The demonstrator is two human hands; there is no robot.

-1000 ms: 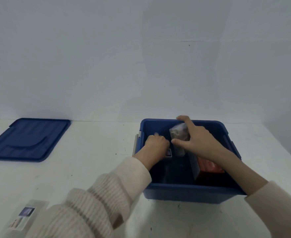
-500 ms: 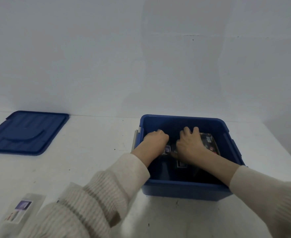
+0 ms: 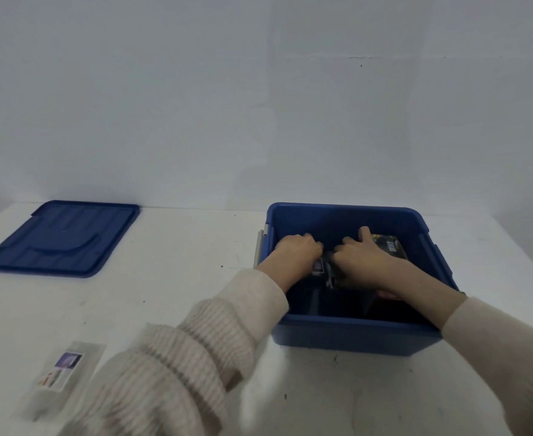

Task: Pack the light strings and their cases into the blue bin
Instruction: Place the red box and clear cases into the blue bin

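White table (image 3: 180,278), bare pale wall, blue bin (image 3: 353,335) over on my right with its lid (image 3: 61,237) lying flat far off to the left. Both hands were down inside the bin: my right hand (image 3: 364,261) lay spread on a dark pack of lights (image 3: 389,247) toward the back right, pressing it, while my left hand (image 3: 296,253) was curled over a small dark case (image 3: 318,266), and honestly I couldn't tell if it gripped it. One clear packet (image 3: 61,372) sat outside on the table's near left.

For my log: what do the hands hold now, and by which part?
Right hand presses the pack from above; left hand's hold cannot be told.
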